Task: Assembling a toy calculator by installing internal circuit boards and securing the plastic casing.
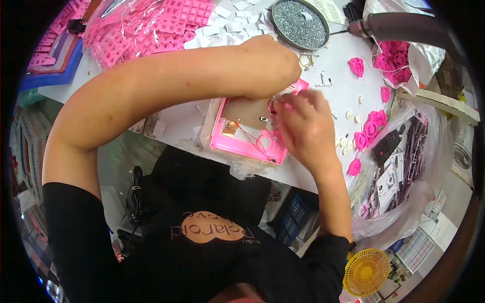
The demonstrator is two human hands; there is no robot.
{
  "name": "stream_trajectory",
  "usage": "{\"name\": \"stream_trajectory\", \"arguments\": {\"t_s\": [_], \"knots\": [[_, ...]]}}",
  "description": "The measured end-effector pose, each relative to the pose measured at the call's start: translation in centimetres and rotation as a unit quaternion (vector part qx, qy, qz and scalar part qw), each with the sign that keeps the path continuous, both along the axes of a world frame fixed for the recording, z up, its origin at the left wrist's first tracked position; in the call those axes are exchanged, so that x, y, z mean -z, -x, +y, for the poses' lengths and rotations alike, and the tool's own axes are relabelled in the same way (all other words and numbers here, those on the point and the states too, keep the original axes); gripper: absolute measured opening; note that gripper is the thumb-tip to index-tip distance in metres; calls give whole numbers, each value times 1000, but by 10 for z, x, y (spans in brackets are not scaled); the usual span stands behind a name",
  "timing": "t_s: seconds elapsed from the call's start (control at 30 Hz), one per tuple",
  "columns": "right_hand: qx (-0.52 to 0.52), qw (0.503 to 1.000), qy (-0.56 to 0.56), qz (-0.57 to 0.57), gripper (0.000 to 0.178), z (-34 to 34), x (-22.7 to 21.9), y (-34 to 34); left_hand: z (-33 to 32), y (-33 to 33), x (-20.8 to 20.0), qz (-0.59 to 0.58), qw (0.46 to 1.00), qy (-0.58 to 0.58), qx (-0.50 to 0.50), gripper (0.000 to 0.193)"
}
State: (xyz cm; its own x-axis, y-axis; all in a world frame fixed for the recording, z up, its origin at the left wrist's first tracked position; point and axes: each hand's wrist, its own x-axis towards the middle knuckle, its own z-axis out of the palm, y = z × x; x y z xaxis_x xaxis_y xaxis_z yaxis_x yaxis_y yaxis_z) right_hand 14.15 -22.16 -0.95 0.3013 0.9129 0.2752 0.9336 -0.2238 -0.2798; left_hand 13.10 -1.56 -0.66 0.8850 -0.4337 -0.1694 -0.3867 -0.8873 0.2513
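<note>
A shallow pink plastic casing (242, 145) lies on the white table in front of me. It holds a grey-brown board (245, 108), a copper-coloured patch (230, 129) and thin red wires running to a round ring-like part (265, 142). My left arm reaches across from the left, and my left hand (273, 68) bends down over the casing's far edge, its fingers hidden beneath it. Beside it, my right hand (307, 126) is closed at the casing's right side, fingertips pinched close to the board. Whatever they grip cannot be made out.
A round dish of small screws (299, 23) stands beyond my hands, near white paper pieces (235, 25). A dark tool with a thin tip (399, 28) juts in at upper right. Bagged pink key parts (166, 22) lie far left; pink pieces (361, 140) and a parts bag (399, 166) lie right.
</note>
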Motion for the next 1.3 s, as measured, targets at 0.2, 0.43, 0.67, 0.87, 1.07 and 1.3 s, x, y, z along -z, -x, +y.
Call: {"name": "stream_trajectory", "arguments": {"t_s": [0.2, 0.43, 0.67, 0.87, 1.07, 1.3], "knots": [[59, 995, -33, 77, 32, -3, -1, 14, 1, 16, 5, -72, 997, 1, 31, 16], [116, 993, 34, -10, 37, 9, 4, 33, 13, 18, 6, -158, 949, 246, -115, 15], [76, 995, 31, 58, 30, 9, -9, 18, 44, 39, 10, -131, 935, 134, -302, 21], [183, 953, -149, 193, 16, 28, -7, -8, 20, 51, 26, -275, 898, 253, -231, 9], [160, 923, -212, 278, 9, 47, 3, -7, 11, 63, 12, -99, 841, 439, -301, 11], [163, 949, -214, 166, 14, 31, 4, 7, 16, 68, 21, -179, 899, 353, -185, 10]]}}
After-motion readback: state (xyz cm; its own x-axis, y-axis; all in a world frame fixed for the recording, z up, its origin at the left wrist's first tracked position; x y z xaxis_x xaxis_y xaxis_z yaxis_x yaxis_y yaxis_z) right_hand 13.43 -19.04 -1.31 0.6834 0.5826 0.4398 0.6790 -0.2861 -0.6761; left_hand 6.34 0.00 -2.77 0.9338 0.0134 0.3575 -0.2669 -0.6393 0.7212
